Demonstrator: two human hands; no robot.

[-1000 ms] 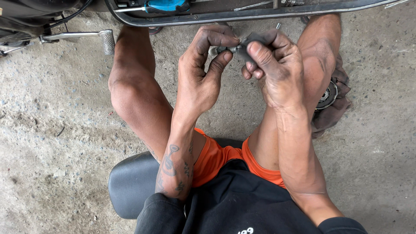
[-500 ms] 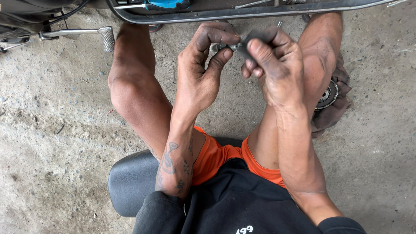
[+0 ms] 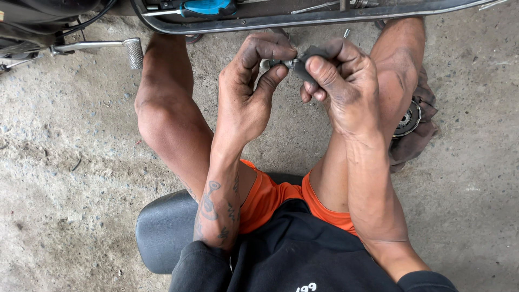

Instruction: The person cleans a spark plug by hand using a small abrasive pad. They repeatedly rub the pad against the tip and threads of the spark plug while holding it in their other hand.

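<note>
Both grips meet on one small dark part (image 3: 309, 60) — the left hand (image 3: 254, 89) pinches its metal end, the right hand (image 3: 346, 89) clamps its body, held above the knees. Far behind lies a tray (image 3: 303, 21) with a blue-handled screwdriver (image 3: 208, 7); right, a bearing (image 3: 406, 119) on a rag (image 3: 427, 130).

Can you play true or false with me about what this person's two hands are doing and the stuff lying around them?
1. Both hands are pinching one small dark grey part with a shiny metal piece. True: the left hand and right hand meet on it.
2. A blue-handled screwdriver lies in the long dark metal tray. True.
3. The person sits on a red wooden chair. False: it is a low black padded stool.
4. A round metal bearing rests on a brown rag. True.
5. The ground is green grass. False: it is rough grey concrete.
</note>
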